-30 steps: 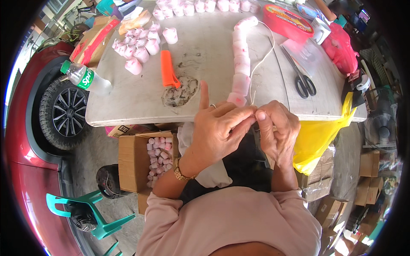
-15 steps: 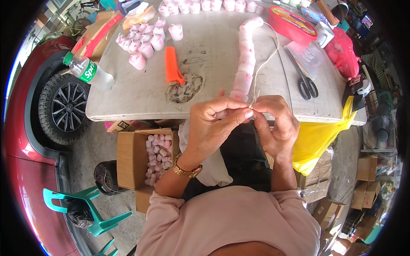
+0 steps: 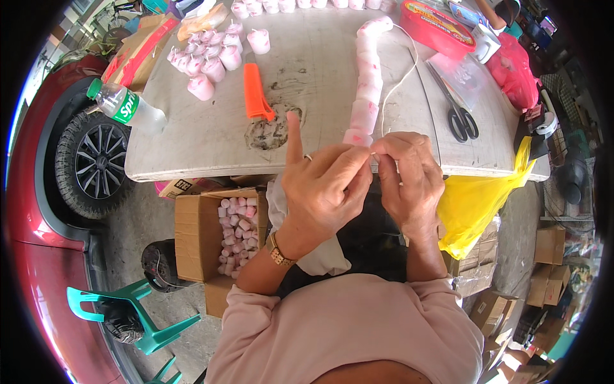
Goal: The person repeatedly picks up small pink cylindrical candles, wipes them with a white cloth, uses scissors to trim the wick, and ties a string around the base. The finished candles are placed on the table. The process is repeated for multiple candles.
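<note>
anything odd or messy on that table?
One thing: a dark, rough patch mars the grey table just below the orange tool, like a scorch or worn spot. The plastic bottle lies on its side at the left edge.

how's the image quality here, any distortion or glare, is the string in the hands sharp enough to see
Head view: strong fisheye, so the grey table edge bows and a black rim cuts the corners. Bright, even daylight; the tabletop is pale but not blown out, with soft shadows. The left hand and right hand are sharp, pinching a thin white string, fine but traceable beside the strung pink candles.
</note>
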The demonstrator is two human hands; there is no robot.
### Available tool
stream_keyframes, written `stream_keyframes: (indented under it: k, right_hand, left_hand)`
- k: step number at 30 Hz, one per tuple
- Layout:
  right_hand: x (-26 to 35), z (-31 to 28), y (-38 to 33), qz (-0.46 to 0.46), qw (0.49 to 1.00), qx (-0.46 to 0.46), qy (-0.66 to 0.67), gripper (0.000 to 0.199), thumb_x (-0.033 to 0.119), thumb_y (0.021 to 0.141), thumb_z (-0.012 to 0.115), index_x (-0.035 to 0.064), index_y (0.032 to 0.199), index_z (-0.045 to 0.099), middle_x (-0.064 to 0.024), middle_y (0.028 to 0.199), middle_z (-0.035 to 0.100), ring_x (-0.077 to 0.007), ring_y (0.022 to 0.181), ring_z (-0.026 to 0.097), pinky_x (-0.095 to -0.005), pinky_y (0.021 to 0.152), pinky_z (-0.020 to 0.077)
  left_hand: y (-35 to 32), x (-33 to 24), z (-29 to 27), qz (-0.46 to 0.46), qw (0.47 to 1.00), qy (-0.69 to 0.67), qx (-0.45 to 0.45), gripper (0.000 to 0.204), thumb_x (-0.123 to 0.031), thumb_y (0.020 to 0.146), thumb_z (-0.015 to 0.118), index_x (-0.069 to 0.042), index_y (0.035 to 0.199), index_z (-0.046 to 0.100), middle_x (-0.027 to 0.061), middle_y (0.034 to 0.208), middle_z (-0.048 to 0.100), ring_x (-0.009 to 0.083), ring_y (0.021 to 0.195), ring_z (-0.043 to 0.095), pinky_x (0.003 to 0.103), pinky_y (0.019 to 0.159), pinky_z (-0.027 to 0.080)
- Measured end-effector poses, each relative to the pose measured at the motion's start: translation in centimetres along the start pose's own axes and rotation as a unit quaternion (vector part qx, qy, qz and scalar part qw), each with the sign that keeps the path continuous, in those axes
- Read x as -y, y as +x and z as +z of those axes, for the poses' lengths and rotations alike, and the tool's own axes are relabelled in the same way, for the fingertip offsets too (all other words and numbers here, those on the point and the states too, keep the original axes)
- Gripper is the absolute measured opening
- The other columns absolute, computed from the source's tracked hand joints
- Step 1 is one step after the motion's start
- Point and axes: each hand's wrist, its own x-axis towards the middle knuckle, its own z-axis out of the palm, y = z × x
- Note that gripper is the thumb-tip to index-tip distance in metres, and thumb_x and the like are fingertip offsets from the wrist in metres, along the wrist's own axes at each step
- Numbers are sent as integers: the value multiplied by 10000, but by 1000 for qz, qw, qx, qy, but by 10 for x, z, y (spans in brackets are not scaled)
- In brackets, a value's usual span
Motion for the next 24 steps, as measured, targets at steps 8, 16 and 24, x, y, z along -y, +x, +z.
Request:
stream_keyframes:
  k: [8, 16, 24]
  right_hand:
    - [2, 8, -3, -18, 998, -56, 8, 274, -92, 736, 720, 31, 961, 624, -93, 879, 628, -248, 695, 614, -337, 578, 508]
    - [3, 11, -5, -28, 996, -75, -34, 254, -68, 724, 716, 38, 928, 607, -77, 858, 611, -248, 672, 599, -339, 564, 492]
    - [4, 7, -5, -45, 995, -91, -2, 269, -84, 676, 718, 28, 898, 615, -83, 828, 617, -242, 650, 573, -328, 564, 464]
  left_hand:
    - [1, 2, -4, -116, 980, -164, 15, 86, -34, 803, 726, -59, 883, 710, 36, 749, 693, 161, 612, 640, 557, 1135, 251]
    - [-1, -1, -10, -145, 963, -221, 51, 70, -50, 839, 711, -70, 905, 721, 43, 802, 705, 177, 672, 661, 561, 1172, 107]
    - [4, -21, -25, -167, 974, -114, 99, 86, 19, 857, 673, -15, 936, 672, 61, 856, 673, 136, 682, 636, 286, 719, 522]
